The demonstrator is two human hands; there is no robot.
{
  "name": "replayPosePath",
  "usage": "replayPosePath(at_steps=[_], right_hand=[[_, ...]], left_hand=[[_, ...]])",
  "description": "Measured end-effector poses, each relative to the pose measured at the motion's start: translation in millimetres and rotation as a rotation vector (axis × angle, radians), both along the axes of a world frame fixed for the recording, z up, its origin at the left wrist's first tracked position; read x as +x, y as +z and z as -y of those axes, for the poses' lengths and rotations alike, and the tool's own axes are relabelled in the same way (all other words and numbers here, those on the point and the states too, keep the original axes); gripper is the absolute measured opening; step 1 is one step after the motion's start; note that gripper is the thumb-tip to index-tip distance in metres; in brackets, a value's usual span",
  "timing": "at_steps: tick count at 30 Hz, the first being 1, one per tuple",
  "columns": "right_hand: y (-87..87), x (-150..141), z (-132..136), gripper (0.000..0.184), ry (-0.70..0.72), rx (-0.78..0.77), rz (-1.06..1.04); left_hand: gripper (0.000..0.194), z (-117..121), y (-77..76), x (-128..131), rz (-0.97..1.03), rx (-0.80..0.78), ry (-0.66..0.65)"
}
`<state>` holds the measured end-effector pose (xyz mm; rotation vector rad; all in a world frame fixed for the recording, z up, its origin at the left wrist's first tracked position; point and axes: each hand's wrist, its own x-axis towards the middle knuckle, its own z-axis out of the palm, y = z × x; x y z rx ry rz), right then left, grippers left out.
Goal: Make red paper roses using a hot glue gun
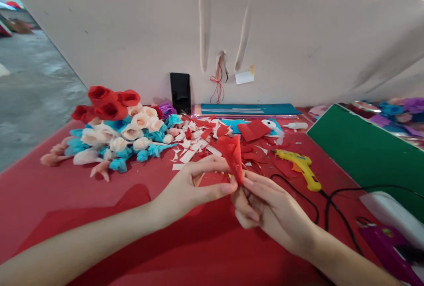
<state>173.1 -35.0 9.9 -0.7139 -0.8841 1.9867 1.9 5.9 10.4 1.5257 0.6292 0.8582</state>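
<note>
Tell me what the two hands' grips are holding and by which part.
A red, cone-shaped paper piece, held near its narrow lower end by left grip and right grip; its wide end points up.

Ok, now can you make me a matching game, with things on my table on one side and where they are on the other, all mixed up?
Things:
1. rolled red paper
2. glue gun
3. black phone
4. paper flowers

Places:
A. heaped on the left side of the table
B. held by the left hand and right hand
C. standing upright at the back
D. lying just left of the green board

Right pairs: 1-B, 2-D, 3-C, 4-A
</note>
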Motion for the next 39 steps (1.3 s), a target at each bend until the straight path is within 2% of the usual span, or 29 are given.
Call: replayPosePath(at_steps=[6, 10, 14, 18, 21, 24, 26, 29, 31, 33, 37, 39], right_hand=[[-1.8, 0.1, 2.6, 0.025, 0.127, -0.022, -0.094], [-4.5, -1.5, 4.7, 0.027, 0.143, -0.026, -0.088], [-3.8, -3.6, 3.7, 0.024, 0.121, -0.022, -0.065], [-2.8, -5.2, 0.7, 0.019, 0.084, 0.001, -0.033], [-1.3, -3.7, -2.3, 0.018, 0.006, 0.027, 0.056], [2.3, -0.2, -5.8, 0.021, -0.087, 0.051, 0.090], [3.2, 1.2, -7.4, 0.023, -0.128, 0.060, 0.107], [-3.9, -0.7, -7.0, 0.026, -0.127, 0.027, 0.132], [-15.4, -4.1, -4.7, 0.026, -0.110, -0.038, 0.182], [-30.1, -7.8, -1.7, 0.027, -0.100, -0.107, 0.249], [-57.8, -11.7, 3.8, 0.030, -0.076, -0.169, 0.290], [-67.0, -11.6, 5.5, 0.032, -0.069, -0.179, 0.290]], left_hand=[[0.010, 5.2, 2.6, -2.0, -0.013, -0.101, -0.020], [0.009, 6.3, -0.3, -2.3, -0.003, -0.112, -0.011], [0.010, 6.6, -1.2, -1.2, -0.001, -0.099, 0.024], [0.014, 2.8, -2.4, -1.0, -0.024, -0.058, -0.009], [0.023, -6.6, -3.0, -3.0, -0.052, -0.015, -0.023], [0.026, -20.5, 2.9, -7.6, -0.087, 0.032, 0.058], [0.015, -28.9, 10.1, -12.2, -0.270, 0.124, 0.096], [0.038, -35.1, 16.2, -21.5, -0.519, 0.336, 0.053], [0.036, -34.2, 11.2, -30.0, -0.648, 0.419, 0.031], [0.023, -29.8, -1.4, -40.4, -0.719, 0.461, -0.013], [0.024, -16.3, -31.9, -61.9, -0.844, 0.581, -0.081], [0.025, -9.8, -42.1, -69.2, -0.876, 0.614, -0.095]])
